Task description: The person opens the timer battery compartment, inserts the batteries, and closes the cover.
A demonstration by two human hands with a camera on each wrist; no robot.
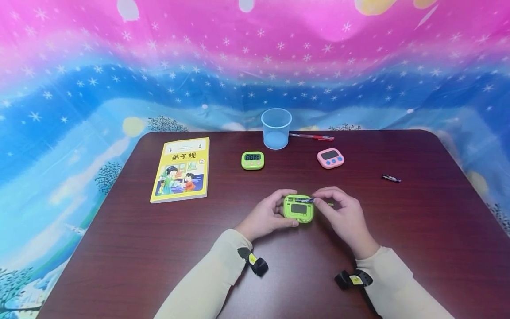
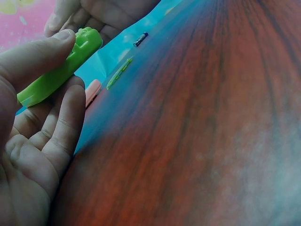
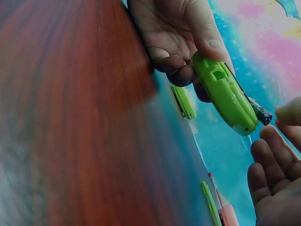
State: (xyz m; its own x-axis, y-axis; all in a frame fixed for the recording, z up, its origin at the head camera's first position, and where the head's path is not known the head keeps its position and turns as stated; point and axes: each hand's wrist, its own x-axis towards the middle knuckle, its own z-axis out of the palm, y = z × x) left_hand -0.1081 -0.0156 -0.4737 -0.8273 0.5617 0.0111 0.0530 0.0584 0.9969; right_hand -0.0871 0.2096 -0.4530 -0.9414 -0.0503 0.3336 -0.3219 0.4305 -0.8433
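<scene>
Our left hand (image 1: 266, 216) grips the green timer (image 1: 299, 208) back-up above the tabletop (image 1: 398, 248) — our right hand (image 1: 342, 212) pinches 1 battery (image 1: 304, 200) at its top edge.

Green timer (image 1: 299, 208) sitting low-centre in the head view, back side facing up, grey rectangular panel showing, battery slot along its top edge. Dark battery (image 1: 304, 200) lying horizontally in that slot at the upper edge, one end poking out past the right corner in the right wrist view.
</scene>
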